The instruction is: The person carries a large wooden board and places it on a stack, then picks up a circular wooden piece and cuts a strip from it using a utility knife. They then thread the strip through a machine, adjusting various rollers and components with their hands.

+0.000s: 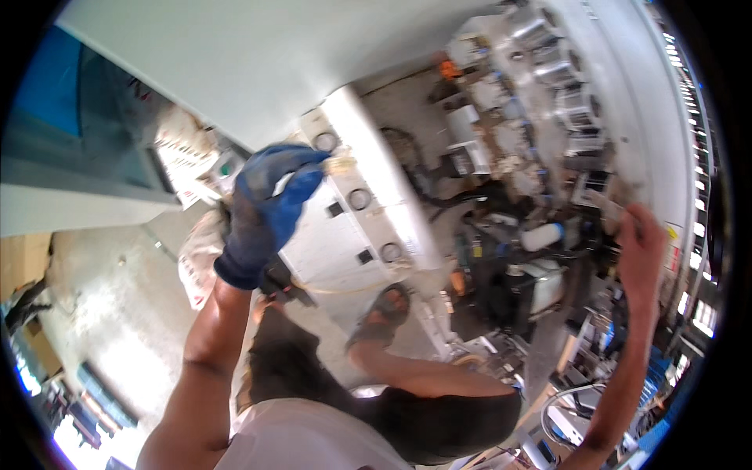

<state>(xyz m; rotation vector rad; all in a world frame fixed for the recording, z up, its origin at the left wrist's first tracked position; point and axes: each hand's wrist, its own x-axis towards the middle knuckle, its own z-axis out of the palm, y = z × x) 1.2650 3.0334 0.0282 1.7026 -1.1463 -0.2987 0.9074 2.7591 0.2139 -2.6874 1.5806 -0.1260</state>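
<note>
My left hand point(276, 196), in a blue and dark grey work glove, is raised over the upper left edge of a white panel point(333, 247). Its fingers are bent together, with a small tan patch by their tips; what they hold, if anything, I cannot make out. Round rings and small black squares mark the panel. My right hand point(641, 244) is bare and reaches to the right side of an opened machine. Its fingers are drawn together beside a pale, blurred piece point(605, 205), and whatever is between them is too small to name. Several shiny metal cylinders point(578, 108) line up beyond it.
A large white cabinet wall point(235, 63) stands ahead. Inside the machine sit dark hoses and a white cylinder with a blue end point(542, 236). My sandalled foot point(388, 305) rests below the panel. A white sack point(202, 254) lies left; cables and parts point(576, 403) clutter the lower right.
</note>
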